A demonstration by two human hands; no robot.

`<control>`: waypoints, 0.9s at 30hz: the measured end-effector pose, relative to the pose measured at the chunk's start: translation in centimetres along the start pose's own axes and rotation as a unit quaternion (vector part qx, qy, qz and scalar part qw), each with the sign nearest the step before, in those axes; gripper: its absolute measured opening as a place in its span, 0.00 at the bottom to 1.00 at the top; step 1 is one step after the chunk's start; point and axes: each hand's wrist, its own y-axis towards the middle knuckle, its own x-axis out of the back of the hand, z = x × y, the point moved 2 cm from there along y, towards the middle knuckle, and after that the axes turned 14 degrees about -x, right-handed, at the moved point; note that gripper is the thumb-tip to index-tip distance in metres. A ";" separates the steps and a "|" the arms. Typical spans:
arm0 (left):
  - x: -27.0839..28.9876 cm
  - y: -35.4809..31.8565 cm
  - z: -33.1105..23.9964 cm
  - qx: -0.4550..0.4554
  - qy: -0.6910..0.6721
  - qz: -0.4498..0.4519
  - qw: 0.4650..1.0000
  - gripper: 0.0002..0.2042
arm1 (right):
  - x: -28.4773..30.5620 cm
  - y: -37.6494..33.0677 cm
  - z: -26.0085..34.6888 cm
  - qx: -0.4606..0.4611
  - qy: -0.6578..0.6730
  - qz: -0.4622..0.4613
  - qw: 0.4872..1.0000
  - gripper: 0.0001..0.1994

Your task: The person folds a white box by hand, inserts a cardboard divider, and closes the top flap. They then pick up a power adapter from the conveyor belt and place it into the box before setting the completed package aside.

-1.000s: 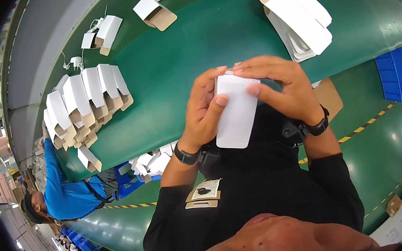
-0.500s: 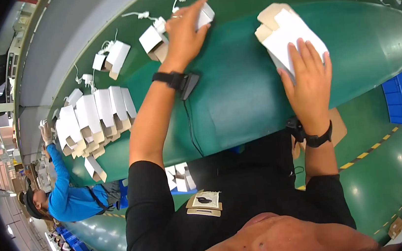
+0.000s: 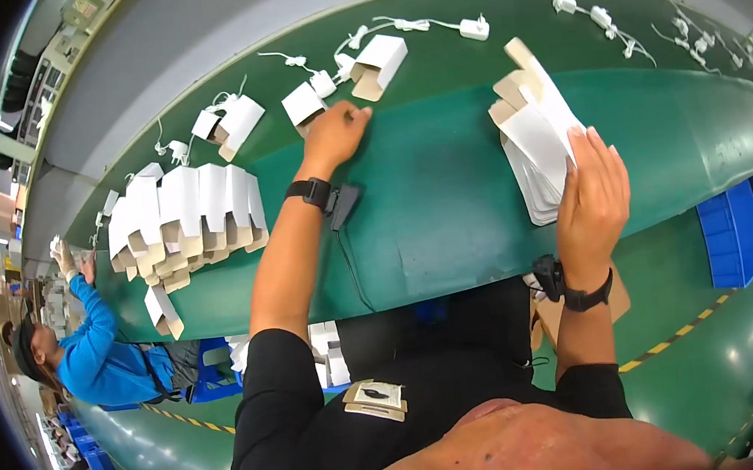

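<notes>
The person's right hand (image 3: 594,201) is clamped on the near end of a white carton (image 3: 548,109), thumb on one side and fingers on the other. That carton tilts up over a stack (image 3: 529,171) of flat ones on the right part of the green tabletop (image 3: 445,181), its tan flaps pointing away from the person.

Over to the left, the left hand (image 3: 335,136) hangs above the tabletop with its fingers curled in; I can't tell from here whether they close fully. It is just beside a small box (image 3: 301,101), partly covering it, and a second box (image 3: 389,55) lies just beyond, its open tan end facing the hand. White adapters (image 3: 475,29) with cables lie along the far side. Further left, a third box (image 3: 241,120) lies near a whole cluster of folded boxes (image 3: 182,197), packed close together, tan flaps toward the person.

Both wrists wear black bands (image 3: 590,294). At the far left I can see a co-worker (image 3: 107,354) in blue, arms reaching toward the tabletop.
</notes>
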 end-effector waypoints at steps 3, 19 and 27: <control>1.1 -1.9 5.6 0.018 0.045 -0.132 0.990 0.21 | 2.7 -1.0 3.1 0.044 0.061 -0.054 0.996 0.13; 1.1 -19.2 -14.9 -0.181 -0.663 -0.048 0.725 0.49 | 4.4 -7.2 10.2 -0.015 0.448 0.243 0.860 0.16; 1.0 -22.1 -16.2 -0.186 -0.637 0.171 0.728 0.49 | 7.0 -2.2 5.8 -0.071 0.225 0.586 0.775 0.15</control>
